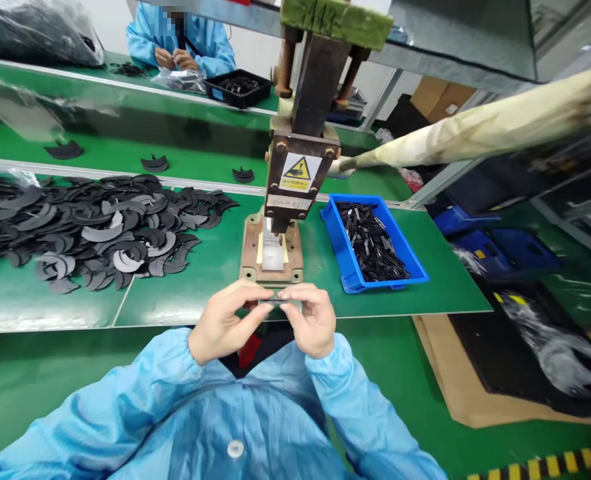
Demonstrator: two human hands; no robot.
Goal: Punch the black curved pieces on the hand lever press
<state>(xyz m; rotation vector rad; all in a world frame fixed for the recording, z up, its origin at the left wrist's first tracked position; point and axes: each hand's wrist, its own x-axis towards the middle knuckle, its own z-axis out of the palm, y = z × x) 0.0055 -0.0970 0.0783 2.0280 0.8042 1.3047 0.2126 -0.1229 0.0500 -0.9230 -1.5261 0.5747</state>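
My left hand (225, 322) and my right hand (311, 320) meet at the table's front edge and pinch a small thin dark strip (273, 302) between their fingertips. Both hands sit just in front of the base (249, 248) of a small manual press (300, 175) with a yellow warning label. A pale part (272, 255) lies in the press's slot. A big pile of dark crescent-shaped pieces (90, 227) lies to the left on the green table (215, 267). To the right of the press stands a blue bin (345, 260) holding several thin black strips.
The press's padded lever (475, 130) reaches out to the right. Across a green conveyor (115, 150) with a few crescent pieces, another person (185, 43) in a blue coat works beside a black tray (238, 87). Blue bins, cardboard and plastic bags lie on the floor at right.
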